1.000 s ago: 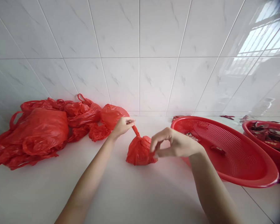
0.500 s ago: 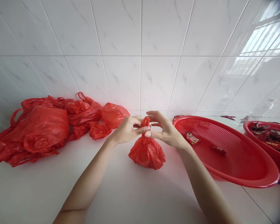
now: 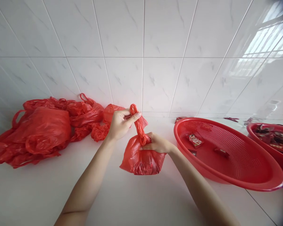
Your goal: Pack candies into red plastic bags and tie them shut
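A small filled red plastic bag [image 3: 140,158] is lifted just above the white counter at the centre. My left hand [image 3: 119,124] is closed on the twisted handles at the top of the bag and pulls them upward. My right hand [image 3: 157,143] is closed round the bag's neck, just below the twist. Dark items show faintly through the bag's thin plastic.
A heap of red plastic bags [image 3: 44,128] lies at the left against the tiled wall. A large red perforated basket [image 3: 228,153] with a few small wrapped items sits at the right. Another red basket [image 3: 273,141] holding several dark packets is at the far right edge.
The bag has been raised off the counter. My left hand moved up with the handles. My right hand dropped from the top of the bag to grip its neck.
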### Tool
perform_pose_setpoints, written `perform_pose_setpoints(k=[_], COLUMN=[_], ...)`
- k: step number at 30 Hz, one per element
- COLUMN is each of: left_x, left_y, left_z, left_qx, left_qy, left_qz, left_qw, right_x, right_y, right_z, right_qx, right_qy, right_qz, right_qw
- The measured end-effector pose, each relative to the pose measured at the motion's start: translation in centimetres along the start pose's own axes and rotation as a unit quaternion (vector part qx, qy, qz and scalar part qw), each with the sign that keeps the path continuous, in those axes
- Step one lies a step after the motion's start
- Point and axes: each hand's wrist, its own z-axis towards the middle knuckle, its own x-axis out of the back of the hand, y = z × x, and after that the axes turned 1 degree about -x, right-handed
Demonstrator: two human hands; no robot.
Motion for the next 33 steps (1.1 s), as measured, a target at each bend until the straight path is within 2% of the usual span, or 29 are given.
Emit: perform_pose_setpoints(k=[4,6,10,15,19,21,28,33], left_x=[-0.3,-0.5,-0.8,-0.7,-0.6,-0.7,-0.6,-0.4], left_y=[0.5,0.8,1.2,1.3,1.2,1.1,1.4,1.3], left_z=[-0.1,-0.4,-0.7,-0.6,-0.4,-0.3,-0.4,-0.4], left_qx=[0.001,0.018,0.037,-0.005,-0.006,-0.005,-0.001,-0.003], left_qy=[-0.043,-0.068,-0.096,-0.067,-0.058,-0.054,-0.061,-0.056], left_qz=[-0.011,-0.027,-0.049,-0.016,-0.020,-0.018,-0.022,-0.033], left_qw=[0.999,0.997,0.993,0.998,0.998,0.998,0.998,0.998], right_x=[0.3,0.4,0.3,-0.3,-0.6,-0.6,-0.8,-1.4], right_y=[-0.4,-0.7,-0.8,0.2,0.7,0.6,-0.2,0.9], right_z=[-0.4,-0.5,-0.4,0.3,0.4,0.3,0.2,0.8], right_qx=[-0.013,-0.020,0.019,0.026,0.034,0.031,0.002,-0.013], right_qy=[-0.029,-0.003,0.030,0.069,0.087,0.077,-0.021,-0.017], right_qz=[-0.029,-0.036,0.019,0.062,0.063,0.068,0.074,0.064], right_qw=[0.999,0.999,0.999,0.995,0.994,0.994,0.997,0.998])
